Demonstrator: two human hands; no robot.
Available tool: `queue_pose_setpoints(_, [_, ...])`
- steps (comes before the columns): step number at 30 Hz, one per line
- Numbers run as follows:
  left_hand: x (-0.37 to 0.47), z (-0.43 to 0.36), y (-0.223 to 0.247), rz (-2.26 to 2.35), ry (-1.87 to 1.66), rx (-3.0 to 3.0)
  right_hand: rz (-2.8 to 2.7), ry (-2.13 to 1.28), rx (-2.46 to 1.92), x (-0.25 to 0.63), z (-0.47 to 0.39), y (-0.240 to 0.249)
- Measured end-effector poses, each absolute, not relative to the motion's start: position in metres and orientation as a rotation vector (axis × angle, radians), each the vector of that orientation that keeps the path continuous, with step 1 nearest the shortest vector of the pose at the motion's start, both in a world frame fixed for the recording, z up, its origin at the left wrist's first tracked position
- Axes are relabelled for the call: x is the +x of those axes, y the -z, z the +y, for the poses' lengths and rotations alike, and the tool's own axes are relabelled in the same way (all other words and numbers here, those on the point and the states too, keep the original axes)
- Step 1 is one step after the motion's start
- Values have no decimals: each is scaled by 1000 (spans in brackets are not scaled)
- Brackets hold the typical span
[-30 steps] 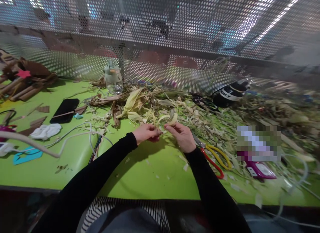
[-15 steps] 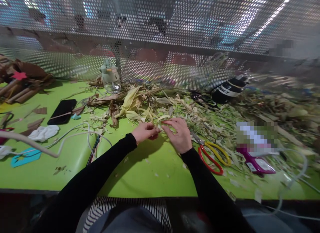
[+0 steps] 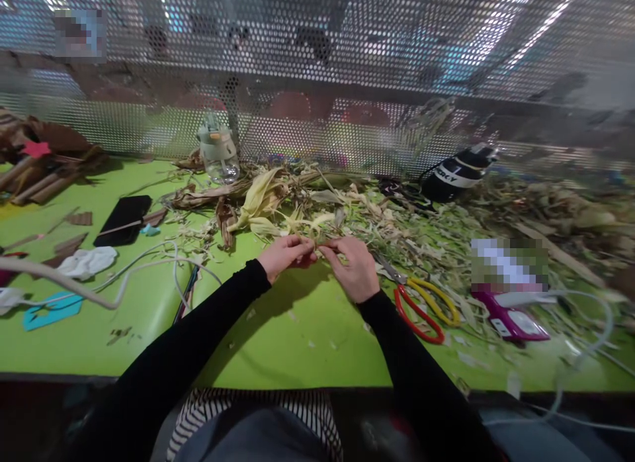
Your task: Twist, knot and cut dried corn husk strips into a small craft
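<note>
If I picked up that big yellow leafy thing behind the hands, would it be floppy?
The yellow leafy bundle would probably bend, since its leaves fold and curl. It's likely light, because those leaves look thin and papery.

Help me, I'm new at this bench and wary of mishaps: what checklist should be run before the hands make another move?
1. Left hand and right hand close together, fingertips pinching the pale strip: ok.
2. Strip's pinched end secure: cannot tell, fingers hide it.
3. Scissors closed and well away from the right sleeve: not ok, handles spread, lying close beside it.
4. Space beyond the hands free of leaf scraps: not ok, scraps are heaped there.
5. Clear bottle upright: ok.
6. Phone apart from both hands: ok.
</note>
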State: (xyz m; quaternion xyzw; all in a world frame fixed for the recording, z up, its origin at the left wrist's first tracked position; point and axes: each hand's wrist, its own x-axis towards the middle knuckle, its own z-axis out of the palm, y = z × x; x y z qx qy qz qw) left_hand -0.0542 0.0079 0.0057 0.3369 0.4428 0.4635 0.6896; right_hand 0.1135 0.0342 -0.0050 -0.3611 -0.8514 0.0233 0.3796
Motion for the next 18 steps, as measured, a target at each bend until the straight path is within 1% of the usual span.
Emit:
queue_pose_setpoints(7, [-55, 8, -6, 967, -1026, 717, -2143, -213, -917, 116, 33, 4])
queue_pose_setpoints(14, [-54, 11, -7, 1029, -1092, 769, -2167, -139, -858, 114, 32, 1])
queue_pose_setpoints(18, [-54, 13, -3, 1050, -1076, 850, -2290, 9, -797, 116, 32, 0])
